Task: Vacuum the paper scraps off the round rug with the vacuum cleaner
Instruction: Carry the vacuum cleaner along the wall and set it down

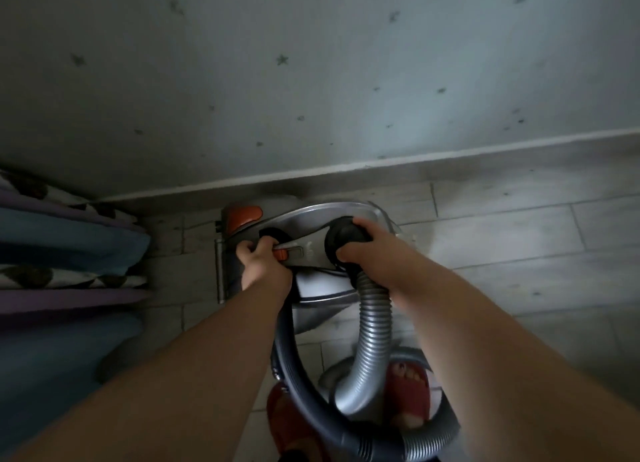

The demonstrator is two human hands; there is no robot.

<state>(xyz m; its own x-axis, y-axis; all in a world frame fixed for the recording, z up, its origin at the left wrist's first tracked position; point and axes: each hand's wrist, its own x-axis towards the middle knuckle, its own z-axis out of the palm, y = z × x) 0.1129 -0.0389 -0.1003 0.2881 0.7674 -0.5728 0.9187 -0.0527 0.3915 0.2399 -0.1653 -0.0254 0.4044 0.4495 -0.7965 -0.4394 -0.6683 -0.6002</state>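
A silver canister vacuum cleaner point(311, 215) with an orange pedal point(244, 215) stands on the tiled floor close to the wall. My left hand point(261, 264) grips its carry handle beside a small orange slider. My right hand point(363, 245) holds the black hose connector point(341, 236) on top of the vacuum body. The grey ribbed hose point(372, 326) loops down from the connector and curls round near my feet. Neither the round rug nor any paper scraps are in view.
A grey wall with small dark stars point(311, 80) and a skirting board point(346, 174) stand right behind the vacuum. Stacked cushions or bedding point(65, 253) fill the left side. My feet in red slippers point(408, 396) stand inside the hose loop. Grey floor tiles point(519, 236) stretch to the right.
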